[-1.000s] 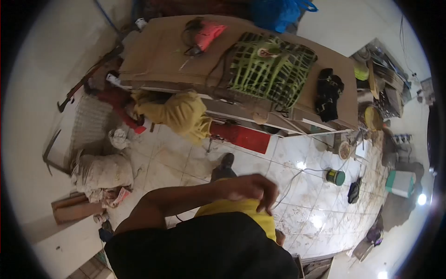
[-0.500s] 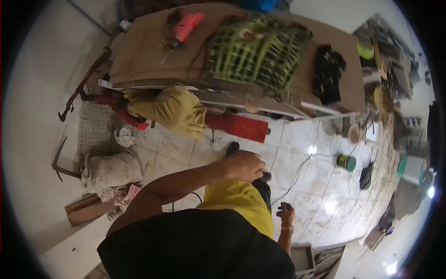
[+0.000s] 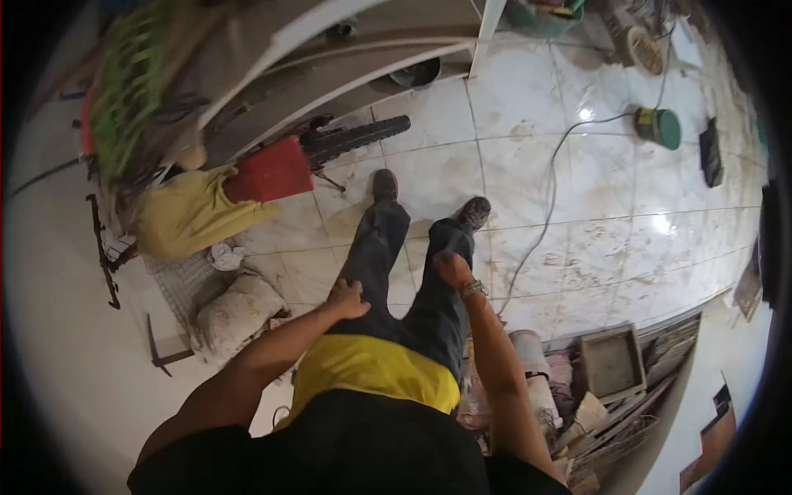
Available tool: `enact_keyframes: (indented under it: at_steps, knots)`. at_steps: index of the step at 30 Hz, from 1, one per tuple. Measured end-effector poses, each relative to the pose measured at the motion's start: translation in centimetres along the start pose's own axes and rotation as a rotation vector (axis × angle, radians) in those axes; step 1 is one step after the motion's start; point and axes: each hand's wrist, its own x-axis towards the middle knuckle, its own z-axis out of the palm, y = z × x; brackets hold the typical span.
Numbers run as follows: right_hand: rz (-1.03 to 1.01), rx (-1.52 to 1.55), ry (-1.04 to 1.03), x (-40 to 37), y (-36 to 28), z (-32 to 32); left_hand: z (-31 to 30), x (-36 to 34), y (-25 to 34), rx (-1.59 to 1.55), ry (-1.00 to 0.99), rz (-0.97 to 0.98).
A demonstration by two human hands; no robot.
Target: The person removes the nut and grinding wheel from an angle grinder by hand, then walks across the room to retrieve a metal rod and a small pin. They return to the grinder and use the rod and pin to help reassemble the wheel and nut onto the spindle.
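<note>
Left grip (image 3: pixel 350 300) loosely curled, right grip (image 3: pixel 452 272) bunched; can't tell if either pinches cloth | dark trousers (image 3: pixel 419 332) just beneath both, one leg each | green tin (image 3: pixel 658 128) far right on tiled floor (image 3: pixel 598 186)

Large glossy white floor tiles (image 3: pixel 610 198), smeared with brown dirt and divided by thin dark joints, spread across the middle and right. Two bright white glare spots (image 3: pixel 662 224) shine off them on the right. At the far side, left of centre, stands a long brown bench with pale-edged boards (image 3: pixel 388 62) and a white upright (image 3: pixel 488 37). A plain off-white wall (image 3: pixel 70 346) rises along the left; another pale surface (image 3: pixel 660 450) fills the near right.
</note>
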Motion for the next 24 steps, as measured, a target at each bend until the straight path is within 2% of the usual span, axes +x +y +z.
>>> enact_keyframes:
  at_steps: [1, 3, 4, 6, 9, 10, 12, 13, 14, 16, 17, 18, 19, 22, 23, 24]
  knots:
    - [-0.085, 0.024, 0.021, 1.4, 1.3, 1.0, 0.6, 1.6, 1.3, 0.022, 0.055, 0.003]
    - [0.238, 0.180, -0.160, 2.7, 3.5, 5.3, 1.9, 3.9, 3.0, 0.051, 0.173, -0.009]
    - [0.387, 0.247, -0.260, 3.1, 4.3, 7.4, 2.5, 4.9, 3.9, 0.077, 0.148, -0.027]
    - [0.509, 0.576, -0.275, 2.7, 4.9, 11.6, 1.9, 7.2, 5.5, 0.134, 0.120, -0.054]
    - [0.569, 0.817, -0.272, 2.1, 3.7, 15.1, 1.6, 10.0, 5.2, 0.177, 0.058, -0.052]
    - [0.566, 0.908, -0.245, 1.6, 3.9, 16.6, 2.3, 11.4, 4.2, 0.168, 0.016, -0.011]
    - [0.718, 0.905, -0.316, 1.7, 4.2, 18.7, 4.6, 16.6, 1.2, 0.165, -0.050, 0.090]
    - [0.769, 0.906, -0.331, 2.5, 3.7, 18.7, 5.7, 19.9, 0.2, 0.062, 0.015, 0.151]
    - [0.821, 0.907, -0.352, 2.9, 3.1, 18.7, -0.8, 18.9, 4.7, 0.067, -0.063, 0.257]
    - [0.828, 0.925, -0.328, 3.9, 3.7, 20.9, -0.6, 25.5, 6.5, -0.246, 0.243, 0.525]
    - [0.766, 0.941, -0.310, 4.7, 3.9, 21.3, -2.3, 27.6, 9.4, -0.370, 0.370, 0.573]
    - [0.706, 0.954, -0.292, 5.3, 3.9, 21.5, -6.4, 27.1, 13.6, -0.549, 0.390, 0.575]
    - [0.689, 0.845, -0.276, 6.4, 3.1, 20.4, -8.0, 29.7, 15.5, -0.526, 0.429, 0.580]
    - [0.498, 0.667, -0.238, 7.1, 6.1, 23.7, -12.9, 34.6, 21.5, -1.066, 0.294, 0.694]
    - [0.699, 0.784, -0.244, 8.0, 4.9, 21.9, -13.8, 37.1, 22.8, -1.231, 0.278, 0.756]
    - [0.614, 0.713, -0.289, 8.6, 5.4, 22.2, -15.6, 37.6, 24.1, -1.341, 0.277, 0.697]
